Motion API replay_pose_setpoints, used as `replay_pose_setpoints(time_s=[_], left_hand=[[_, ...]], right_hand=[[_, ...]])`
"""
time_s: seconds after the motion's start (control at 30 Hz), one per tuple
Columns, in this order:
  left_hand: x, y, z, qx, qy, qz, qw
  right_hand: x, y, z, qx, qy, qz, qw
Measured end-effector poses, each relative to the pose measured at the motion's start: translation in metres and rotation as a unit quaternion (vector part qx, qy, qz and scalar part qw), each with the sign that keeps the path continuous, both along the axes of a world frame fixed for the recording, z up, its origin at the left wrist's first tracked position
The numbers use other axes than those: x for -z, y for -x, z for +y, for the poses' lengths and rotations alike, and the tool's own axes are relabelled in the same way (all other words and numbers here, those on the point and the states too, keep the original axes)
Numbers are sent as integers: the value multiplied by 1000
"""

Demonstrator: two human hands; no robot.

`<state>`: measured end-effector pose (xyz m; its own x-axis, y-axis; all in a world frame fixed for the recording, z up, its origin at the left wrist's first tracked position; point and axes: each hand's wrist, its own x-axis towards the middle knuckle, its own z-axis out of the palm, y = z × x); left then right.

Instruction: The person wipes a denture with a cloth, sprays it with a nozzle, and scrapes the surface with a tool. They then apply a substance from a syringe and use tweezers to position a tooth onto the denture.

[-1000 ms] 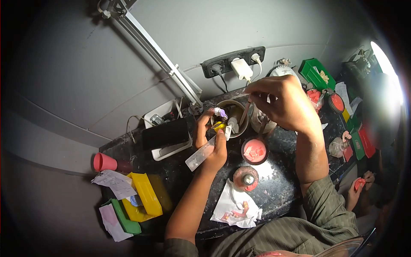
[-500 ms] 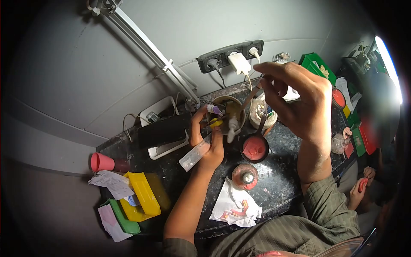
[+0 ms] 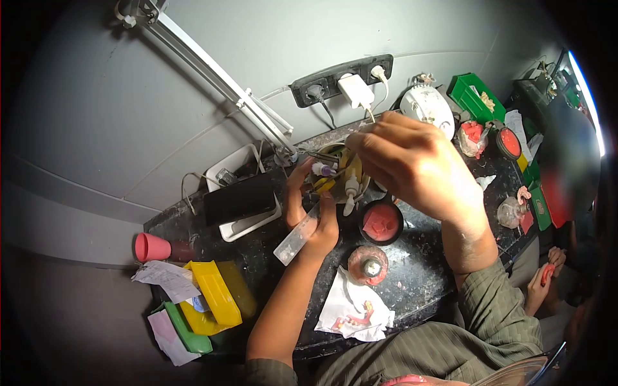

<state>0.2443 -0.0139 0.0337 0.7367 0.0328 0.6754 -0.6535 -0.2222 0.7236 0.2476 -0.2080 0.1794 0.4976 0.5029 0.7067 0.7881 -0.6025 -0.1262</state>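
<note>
My left hand is closed around a narrow clear plastic case, its fingers against the near left side of a round container. Several items stand in this container, among them a purple-and-white capped piece, a yellow piece and a pale dropper-like piece. My right hand is above the container's right side, fingers bent together and pointing down into it. What they pinch is hidden behind the hand. Below it sits a dark round pan with pink wax-like material.
A glass jar with a metal top stands near a white paper bearing a pink dental piece. Yellow and green bins and a pink cup are left. Another person's hands hold something red at right.
My right hand has come down and left toward the container, and the thin tool seen in its fingers before is now out of sight. My left hand has barely moved.
</note>
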Motion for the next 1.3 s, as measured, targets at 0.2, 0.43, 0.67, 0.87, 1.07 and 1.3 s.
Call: replay_pose_setpoints(time_s=[0.2,0.43,0.67,0.87,1.07,1.3], left_hand=[[-2,2,-2,19,42,31,998],[-3,2,-2,-6,18,18,1000],[-10,4,-1,-4,20,37,999],[-11,5,-2,13,60,56,996],[-6,3,1,-3,34,53,998],[-5,2,4,-10,38,71,997]], right_hand=[[0,-3,5,-12,-3,94,995],[15,-24,10,-13,-3,179,984],[9,-14,5,3,14,191,982],[7,-7,8,14,-17,210,977],[28,-30,13,-17,-21,188,982],[16,-25,5,13,-66,203,977]])
